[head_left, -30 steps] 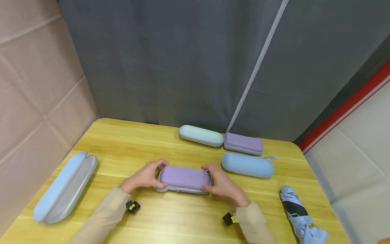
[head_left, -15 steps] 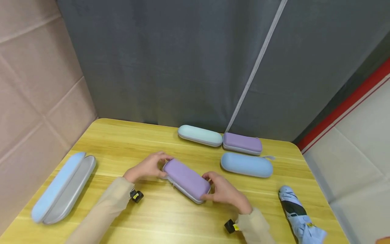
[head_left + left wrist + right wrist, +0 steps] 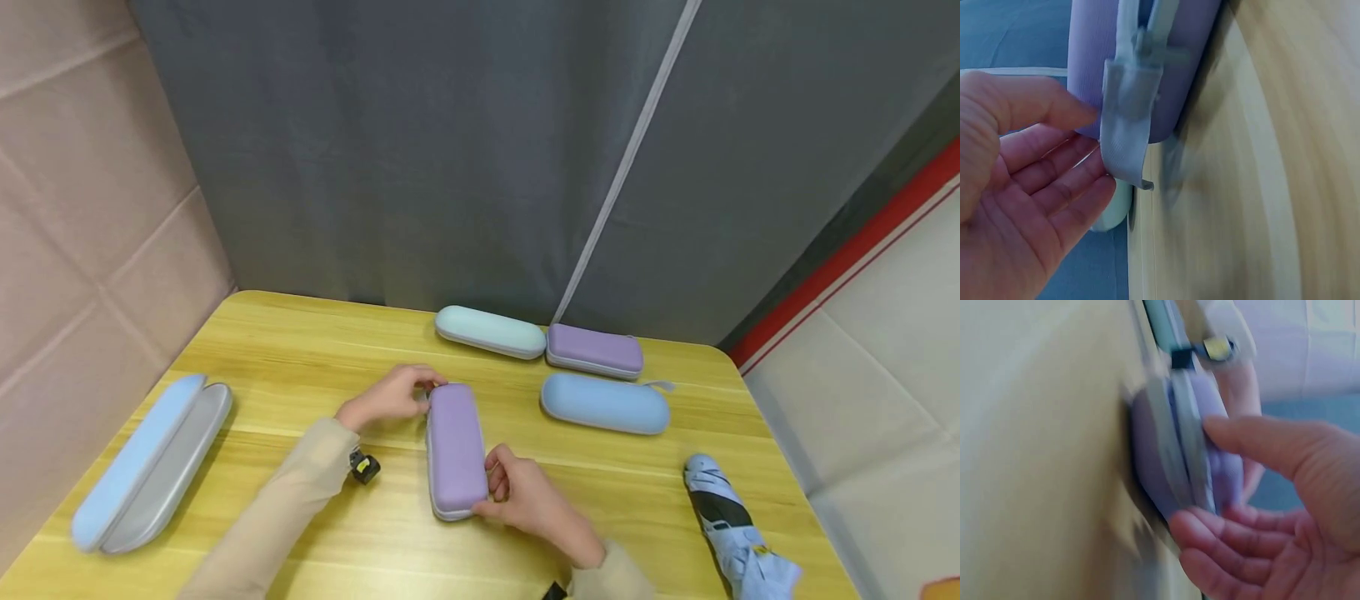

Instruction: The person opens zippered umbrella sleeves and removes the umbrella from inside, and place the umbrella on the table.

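A purple zippered case [image 3: 456,450] lies on the table, its long side running away from me. My left hand [image 3: 390,396] holds its far end. In the left wrist view, the left thumb lies against the purple shell, and the fingers are beside a grey strap [image 3: 1127,125] hanging from the zip. At the near end, my right hand [image 3: 528,500] grips the right corner between thumb and fingers. The right wrist view shows the grey zip band [image 3: 1182,444] along the case's edge, with the right thumb on one side and fingertips below.
Behind stand a mint case [image 3: 491,332], another purple case [image 3: 595,350] and a blue case [image 3: 604,403]. An opened blue-and-grey case [image 3: 153,467] lies at left. A folded blue umbrella [image 3: 738,533] lies at right. A dark curtain [image 3: 420,150] backs the wooden table [image 3: 300,333].
The purple case has turned from lying crosswise to pointing away from me. My left hand has moved forward and right with its far end; my right hand has come nearer with the other end.
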`<state>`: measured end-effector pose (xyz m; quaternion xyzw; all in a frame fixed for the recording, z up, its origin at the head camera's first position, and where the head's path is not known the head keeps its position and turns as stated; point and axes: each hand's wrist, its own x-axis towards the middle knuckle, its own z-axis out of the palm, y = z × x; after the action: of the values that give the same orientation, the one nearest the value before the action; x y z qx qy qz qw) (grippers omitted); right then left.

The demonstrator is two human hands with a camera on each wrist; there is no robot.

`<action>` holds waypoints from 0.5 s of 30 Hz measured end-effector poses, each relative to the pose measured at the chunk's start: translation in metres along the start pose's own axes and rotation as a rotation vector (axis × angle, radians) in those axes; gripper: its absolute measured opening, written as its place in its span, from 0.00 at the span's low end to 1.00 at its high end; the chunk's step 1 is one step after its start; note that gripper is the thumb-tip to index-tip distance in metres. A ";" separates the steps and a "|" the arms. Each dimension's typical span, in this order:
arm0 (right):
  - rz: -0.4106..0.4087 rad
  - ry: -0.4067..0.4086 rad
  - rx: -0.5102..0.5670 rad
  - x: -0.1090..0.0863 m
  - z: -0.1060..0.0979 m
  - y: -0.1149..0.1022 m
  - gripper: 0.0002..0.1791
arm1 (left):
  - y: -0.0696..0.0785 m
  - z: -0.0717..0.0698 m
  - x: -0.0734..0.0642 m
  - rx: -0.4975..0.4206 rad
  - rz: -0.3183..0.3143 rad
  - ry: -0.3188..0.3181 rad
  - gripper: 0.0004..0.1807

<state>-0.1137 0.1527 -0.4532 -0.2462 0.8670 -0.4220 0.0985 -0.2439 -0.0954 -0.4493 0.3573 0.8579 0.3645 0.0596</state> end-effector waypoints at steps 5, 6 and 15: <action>0.030 0.092 -0.030 -0.001 0.017 -0.008 0.24 | 0.006 0.007 0.009 -0.012 0.010 0.012 0.17; 0.033 0.103 -0.032 -0.001 0.019 -0.009 0.24 | 0.008 0.009 0.010 0.010 0.002 0.024 0.17; -0.027 0.103 0.008 0.001 0.002 -0.007 0.10 | 0.057 0.047 0.005 0.357 -0.314 0.235 0.42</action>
<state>-0.1115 0.1471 -0.4494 -0.2354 0.8657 -0.4390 0.0493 -0.1984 -0.0375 -0.4443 0.1801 0.9545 0.2325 -0.0485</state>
